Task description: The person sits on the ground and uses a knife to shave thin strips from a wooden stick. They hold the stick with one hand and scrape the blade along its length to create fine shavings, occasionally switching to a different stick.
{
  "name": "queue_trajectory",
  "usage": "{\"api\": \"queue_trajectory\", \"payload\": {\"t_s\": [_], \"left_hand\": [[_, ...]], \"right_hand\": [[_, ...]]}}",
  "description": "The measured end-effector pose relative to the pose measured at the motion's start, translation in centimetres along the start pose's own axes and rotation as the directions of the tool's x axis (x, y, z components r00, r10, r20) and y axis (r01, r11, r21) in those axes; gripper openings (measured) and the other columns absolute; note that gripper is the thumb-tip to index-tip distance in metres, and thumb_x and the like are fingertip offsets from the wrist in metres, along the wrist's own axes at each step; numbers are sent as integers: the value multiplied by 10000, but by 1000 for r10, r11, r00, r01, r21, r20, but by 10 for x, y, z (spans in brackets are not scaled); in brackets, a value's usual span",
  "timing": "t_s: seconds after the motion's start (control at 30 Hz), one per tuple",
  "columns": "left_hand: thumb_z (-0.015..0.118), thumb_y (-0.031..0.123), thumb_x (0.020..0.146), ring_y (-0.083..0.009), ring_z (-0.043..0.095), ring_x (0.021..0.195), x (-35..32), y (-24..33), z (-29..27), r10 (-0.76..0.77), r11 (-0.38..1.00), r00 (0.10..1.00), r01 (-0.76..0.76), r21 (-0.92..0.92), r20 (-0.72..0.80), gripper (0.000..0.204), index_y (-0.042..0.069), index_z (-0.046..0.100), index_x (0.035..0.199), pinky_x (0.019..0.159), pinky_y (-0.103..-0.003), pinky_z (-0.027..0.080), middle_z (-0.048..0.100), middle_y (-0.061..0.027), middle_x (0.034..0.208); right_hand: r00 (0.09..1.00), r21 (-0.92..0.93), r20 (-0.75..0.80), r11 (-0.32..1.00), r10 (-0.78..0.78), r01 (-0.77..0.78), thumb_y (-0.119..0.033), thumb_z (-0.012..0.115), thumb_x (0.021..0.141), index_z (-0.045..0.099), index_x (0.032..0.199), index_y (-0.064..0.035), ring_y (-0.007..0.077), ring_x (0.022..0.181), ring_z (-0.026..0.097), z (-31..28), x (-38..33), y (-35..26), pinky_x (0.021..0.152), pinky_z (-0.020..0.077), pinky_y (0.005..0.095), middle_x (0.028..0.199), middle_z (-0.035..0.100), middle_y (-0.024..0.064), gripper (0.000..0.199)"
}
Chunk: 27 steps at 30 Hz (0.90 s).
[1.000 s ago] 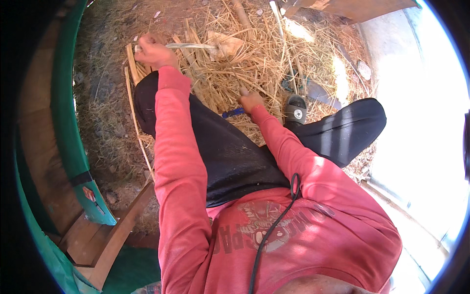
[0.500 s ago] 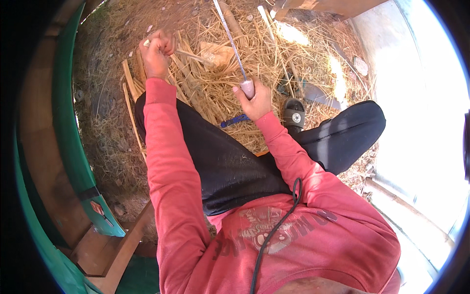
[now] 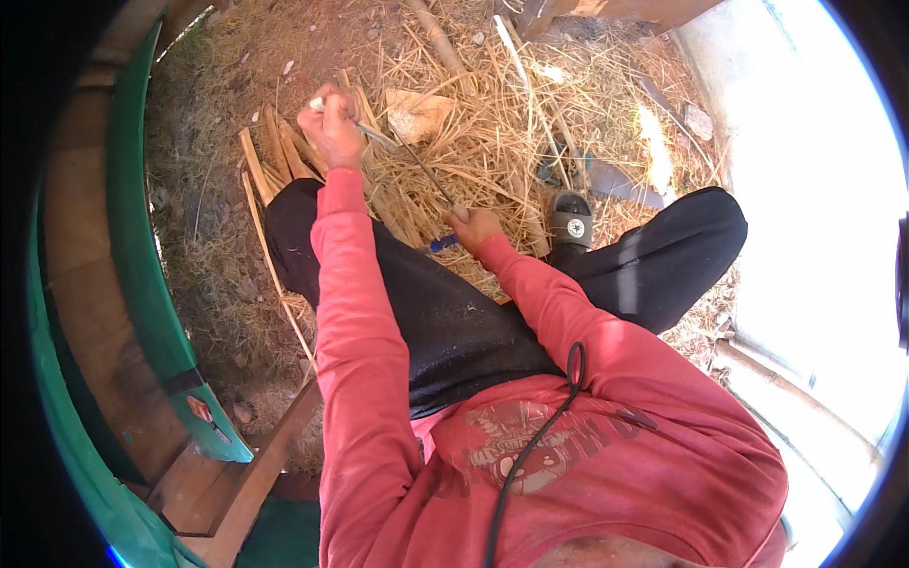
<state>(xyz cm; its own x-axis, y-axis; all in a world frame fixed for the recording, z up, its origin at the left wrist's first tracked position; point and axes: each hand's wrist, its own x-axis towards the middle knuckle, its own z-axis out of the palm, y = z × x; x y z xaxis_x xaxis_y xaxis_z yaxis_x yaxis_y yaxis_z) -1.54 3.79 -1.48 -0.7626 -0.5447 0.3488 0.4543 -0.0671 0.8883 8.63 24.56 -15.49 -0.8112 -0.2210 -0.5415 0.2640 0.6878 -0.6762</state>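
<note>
My left hand point(image 3: 338, 134) is closed around a thin pale wooden stick point(image 3: 381, 139), whose free end points right over the straw. My right hand point(image 3: 478, 230) grips a long knife point(image 3: 431, 176) by its handle. The narrow blade runs up and left, its tip end at or close to the stick; whether they touch I cannot tell. Beyond them lies a flat wooden block point(image 3: 418, 114). A blue tool point(image 3: 441, 243) on the ground beside my right hand is partly covered by it.
Straw and wood shavings point(image 3: 492, 142) cover the ground ahead. Split wood strips point(image 3: 284, 142) lie by my left knee. A sandal point(image 3: 572, 220) and a saw-like grey blade point(image 3: 620, 182) are at the right. A green-edged wooden structure point(image 3: 133, 227) stands left, a pale wall point(image 3: 805, 189) right.
The knife has swung down from upright to lean left toward the stick. My right hand moved slightly nearer and left; my left hand shifted right with the stick.
</note>
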Motion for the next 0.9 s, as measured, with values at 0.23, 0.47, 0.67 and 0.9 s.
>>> {"api": "queue_trajectory", "payload": {"t_s": [0.23, 0.47, 0.67, 0.9], "left_hand": [[409, 14, 692, -81, 217, 385, 39, 33, 9, 106, 956, 994, -112, -270, -35, 219, 77, 292, 518, 380, -267, 158, 291, 7, 461], [441, 38, 738, -91, 257, 406, 23, 4, 16, 22, 997, 978, -38, -72, -206, 246, 91, 314, 535, 385, -272, 178, 326, 0, 487], [432, 54, 747, -100, 239, 403, 26, 9, 10, 46, 998, 934, -55, -16, -353, 241, 100, 296, 553, 389, -280, 165, 296, -9, 473], [439, 55, 749, -78, 199, 381, 27, 5, -11, 61, 989, 976, -88, -120, -209, 276, 112, 255, 551, 377, -265, 110, 250, 13, 459]], "right_hand": [[920, 228, -354, 938, -171, 262, -450, 632, 818, 650, 813, 19, 332, 630, 620, -37, -7, -43, 622, 484, 402, 674, 626, 187, 469], [897, 259, -402, 916, -186, 306, -484, 585, 848, 641, 796, 22, 301, 587, 598, -46, -20, -42, 598, 473, 382, 628, 601, 168, 512], [859, 310, -451, 860, -241, 404, -499, 559, 862, 631, 770, 25, 277, 567, 584, -51, -21, -55, 577, 455, 381, 607, 584, 165, 537], [988, 86, -135, 994, 81, -70, -578, 491, 863, 650, 860, 34, 384, 812, 635, -14, 8, 0, 738, 476, 428, 833, 637, 268, 632]]}}
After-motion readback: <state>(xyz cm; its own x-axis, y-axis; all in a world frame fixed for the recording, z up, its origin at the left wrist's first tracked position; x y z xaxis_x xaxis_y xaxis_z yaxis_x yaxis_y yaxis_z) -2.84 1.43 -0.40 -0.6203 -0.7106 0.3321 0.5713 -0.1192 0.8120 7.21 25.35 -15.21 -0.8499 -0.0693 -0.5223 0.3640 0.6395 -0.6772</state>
